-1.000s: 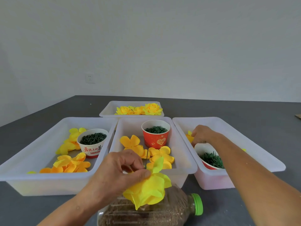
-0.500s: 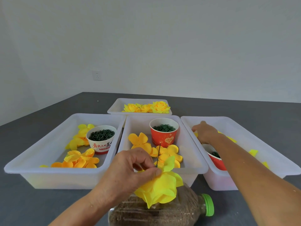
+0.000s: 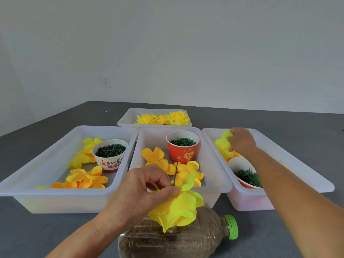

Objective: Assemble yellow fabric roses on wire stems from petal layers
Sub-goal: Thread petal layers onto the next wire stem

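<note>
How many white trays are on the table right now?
4: left tray, middle tray, right tray where the right hand reaches, and a far tray behind them holding finished roses.

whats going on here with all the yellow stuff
A person is putting together a yellow fabric rose. The left hand pinches a half-built rose on its wire stem, above a bottle lying on the table. The right hand reaches into the right tray and grips a yellow petal layer. Finished roses sit in the far tray.
</note>
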